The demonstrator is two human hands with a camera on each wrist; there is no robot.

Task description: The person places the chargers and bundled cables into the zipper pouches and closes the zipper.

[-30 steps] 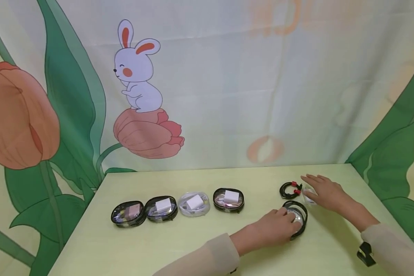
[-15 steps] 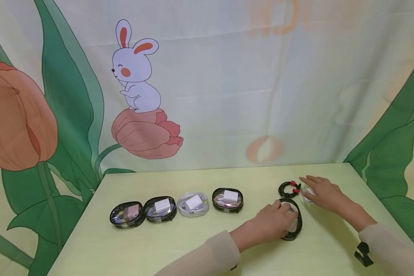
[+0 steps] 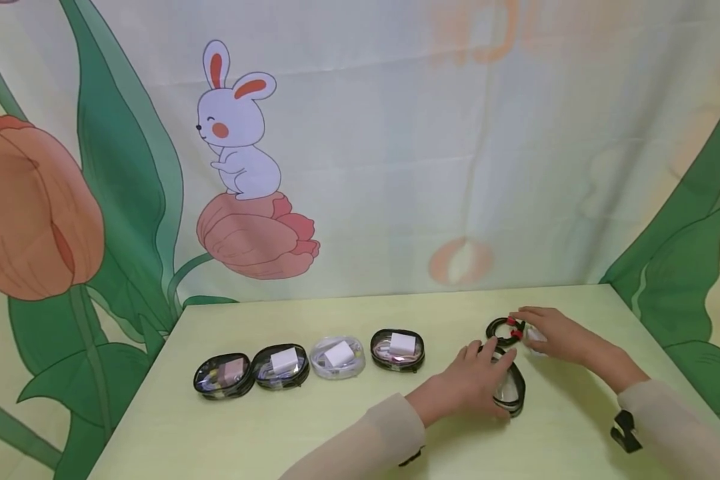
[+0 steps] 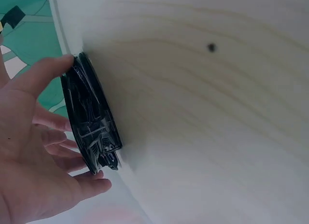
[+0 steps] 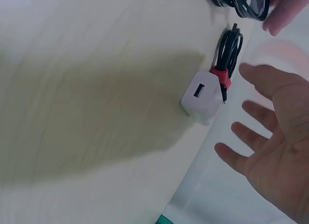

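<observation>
your left hand [image 3: 471, 380] has the empty clear pouch [image 3: 510, 387] with the black zip tipped up on its edge on the worktop [image 3: 336, 427], thumb and fingers wrapped loosely around its rim. your right hand [image 3: 555, 333] hovers flat and spread, holding nothing, over the coiled black cable [image 3: 504, 330] with red ties and the white charger block [image 3: 537, 335] just beside it. looks like you're at the loading step: the pouch wants opening, then the charger or cable picked up. four filled pouches [image 3: 309, 357] sit in a row to the left. the right wrist view shows the charger's usb port [image 5: 198, 91], hidden from the head camera; the left wrist view shows the pouch [image 4: 89, 118] edge-on against your palm.
</observation>
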